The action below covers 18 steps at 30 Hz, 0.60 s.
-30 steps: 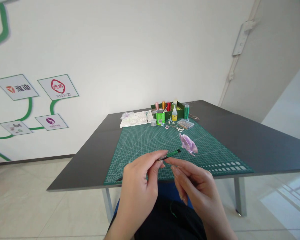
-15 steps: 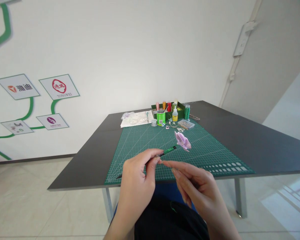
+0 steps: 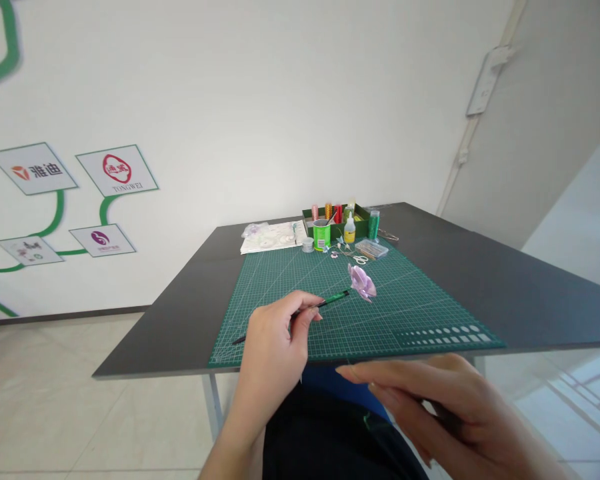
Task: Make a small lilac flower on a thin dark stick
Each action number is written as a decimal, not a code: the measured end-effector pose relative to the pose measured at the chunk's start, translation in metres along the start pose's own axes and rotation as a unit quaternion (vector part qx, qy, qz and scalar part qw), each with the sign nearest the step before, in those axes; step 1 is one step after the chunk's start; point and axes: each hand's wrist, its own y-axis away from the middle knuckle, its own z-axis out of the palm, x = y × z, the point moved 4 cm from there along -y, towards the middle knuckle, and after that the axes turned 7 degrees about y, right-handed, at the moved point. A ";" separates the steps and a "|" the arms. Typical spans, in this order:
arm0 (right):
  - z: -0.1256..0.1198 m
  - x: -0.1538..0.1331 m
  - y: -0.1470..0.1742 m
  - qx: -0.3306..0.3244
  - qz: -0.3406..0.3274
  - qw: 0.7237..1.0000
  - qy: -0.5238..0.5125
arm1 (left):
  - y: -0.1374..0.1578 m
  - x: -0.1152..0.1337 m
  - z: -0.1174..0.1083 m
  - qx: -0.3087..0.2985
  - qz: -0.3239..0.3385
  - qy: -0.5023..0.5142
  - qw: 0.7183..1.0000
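Note:
My left hand (image 3: 275,347) is closed around a slim dark stick (image 3: 239,340), which slants up to the right across the mat. Green thread (image 3: 334,298) is wound near its upper end. Beyond that end, a pale purple flower (image 3: 363,283) faces right, apparently joined to the stick. My right hand (image 3: 445,400) is low at the table's front edge, apart from the stick. Its fingers are drawn together and pointing left; whatever they pinch is too fine to make out. A bit of green thread shows on the dark cloth over my lap.
A green cutting mat (image 3: 290,280) covers the middle of the dark table (image 3: 185,293). Toward the back are white papers (image 3: 270,239), a green can (image 3: 322,235), a glue bottle (image 3: 349,230), scissors (image 3: 360,259), a clear case (image 3: 372,249) and a box (image 3: 363,227) with thread spools.
My right hand has drawn away from my left, moving right and down toward me. The flower and stick have shifted slightly left; my left hand keeps its grip.

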 end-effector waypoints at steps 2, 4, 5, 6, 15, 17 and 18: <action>-0.008 -0.007 -0.005 -0.022 -0.009 1.000 -0.011 | -0.002 -0.002 0.001 -0.008 -0.002 -0.002 1.000; -0.015 -0.012 -0.010 -0.044 -0.012 0.999 -0.019 | -0.005 -0.004 0.002 -0.015 -0.003 -0.006 1.000; -0.019 -0.013 -0.013 -0.047 -0.012 0.999 -0.021 | -0.006 -0.004 0.002 -0.017 -0.002 -0.008 1.000; -0.024 -0.014 -0.017 -0.047 -0.012 0.998 -0.026 | -0.007 -0.005 0.003 -0.019 -0.001 -0.010 1.000; -0.049 -0.034 -0.062 -0.074 -0.061 0.995 -0.038 | -0.013 -0.008 0.003 -0.035 0.008 -0.008 0.999; -0.051 -0.041 -0.072 -0.072 -0.078 0.994 -0.032 | -0.013 -0.008 0.003 -0.037 0.006 -0.006 0.999; -0.051 -0.044 -0.078 -0.073 -0.080 0.994 -0.032 | -0.013 -0.008 0.003 -0.040 0.004 -0.003 0.999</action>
